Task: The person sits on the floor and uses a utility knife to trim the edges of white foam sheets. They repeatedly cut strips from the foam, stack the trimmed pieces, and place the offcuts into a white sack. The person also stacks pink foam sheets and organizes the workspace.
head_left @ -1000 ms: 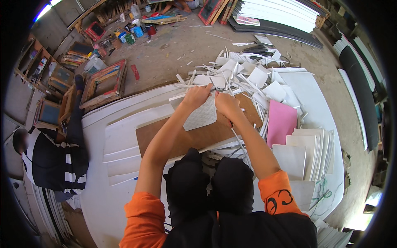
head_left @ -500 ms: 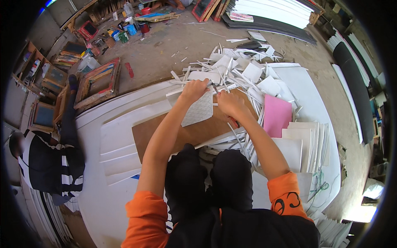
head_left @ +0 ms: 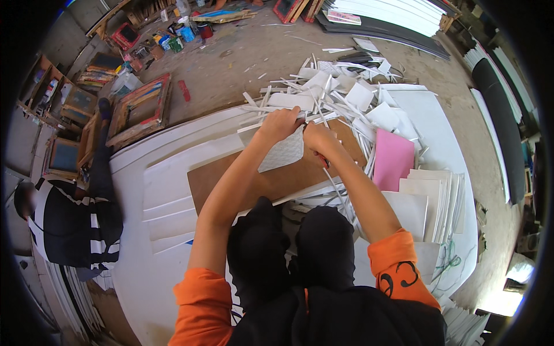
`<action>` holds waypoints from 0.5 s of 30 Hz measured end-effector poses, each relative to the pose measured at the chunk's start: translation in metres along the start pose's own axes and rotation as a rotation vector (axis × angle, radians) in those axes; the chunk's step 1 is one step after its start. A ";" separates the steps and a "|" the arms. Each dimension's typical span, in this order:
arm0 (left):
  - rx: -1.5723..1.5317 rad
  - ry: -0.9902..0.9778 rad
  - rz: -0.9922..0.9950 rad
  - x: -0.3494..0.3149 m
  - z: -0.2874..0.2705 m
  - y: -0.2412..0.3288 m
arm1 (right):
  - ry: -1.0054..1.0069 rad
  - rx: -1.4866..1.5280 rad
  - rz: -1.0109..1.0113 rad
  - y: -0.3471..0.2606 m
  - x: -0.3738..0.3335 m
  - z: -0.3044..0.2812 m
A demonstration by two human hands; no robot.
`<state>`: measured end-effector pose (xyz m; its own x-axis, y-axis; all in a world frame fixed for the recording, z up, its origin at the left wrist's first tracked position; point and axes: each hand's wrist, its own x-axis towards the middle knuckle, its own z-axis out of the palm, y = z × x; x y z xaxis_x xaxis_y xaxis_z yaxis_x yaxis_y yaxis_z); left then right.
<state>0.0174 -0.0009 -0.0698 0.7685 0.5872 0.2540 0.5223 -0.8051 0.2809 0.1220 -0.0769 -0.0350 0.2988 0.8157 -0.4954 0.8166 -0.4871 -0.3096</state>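
Bringing right hand (head_left: 319,140) nearer left hand (head_left: 281,123) than half a second ago, curling it around red-handled tool (head_left: 324,162); closing left at far edge of white sheet (head_left: 287,151) lying on brown board (head_left: 288,183), hiding exact grip. Probably handling light, semi-stiff, crease-prone; best pinching by edge. Stretching forearms (head_left: 216,210) forward, converging toward white scraps (head_left: 323,86).

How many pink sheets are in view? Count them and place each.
1: the pink sheet lies right of the right hand, beyond the stacked white sheets; others may be hidden beneath.
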 end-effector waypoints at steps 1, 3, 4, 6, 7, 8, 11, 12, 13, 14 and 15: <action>-0.039 -0.001 -0.029 0.003 -0.003 0.005 | 0.025 -0.013 -0.003 0.005 0.006 0.006; -0.103 0.099 0.045 0.007 0.001 0.009 | 0.052 -0.041 -0.022 0.008 0.008 0.008; -0.132 0.148 0.077 0.008 0.003 0.008 | 0.055 -0.056 -0.037 0.007 0.006 0.007; -0.071 0.098 0.036 0.009 0.004 0.004 | 0.057 -0.129 -0.070 0.005 -0.002 0.003; -0.043 0.071 0.015 0.009 0.006 0.002 | 0.056 -0.187 -0.090 0.004 -0.008 -0.001; -0.063 0.089 0.015 0.010 0.008 0.002 | 0.055 -0.246 -0.109 0.004 -0.013 -0.004; -0.124 0.146 -0.001 0.010 0.007 0.005 | 0.066 -0.237 -0.055 0.011 -0.021 -0.005; -0.150 0.165 -0.013 0.010 0.008 0.005 | 0.033 -0.252 -0.060 0.010 -0.027 -0.009; -0.176 0.183 -0.025 0.009 0.008 0.005 | 0.000 -0.266 -0.064 0.007 -0.035 -0.015; -0.189 0.182 -0.045 0.008 0.008 0.005 | -0.034 -0.280 -0.069 0.004 -0.039 -0.019; -0.202 0.180 -0.059 0.008 0.007 0.005 | -0.069 -0.273 -0.049 0.003 -0.040 -0.021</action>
<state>0.0290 -0.0011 -0.0728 0.6519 0.6521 0.3869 0.4660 -0.7471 0.4740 0.1231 -0.1046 0.0007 0.2290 0.8086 -0.5420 0.9349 -0.3378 -0.1091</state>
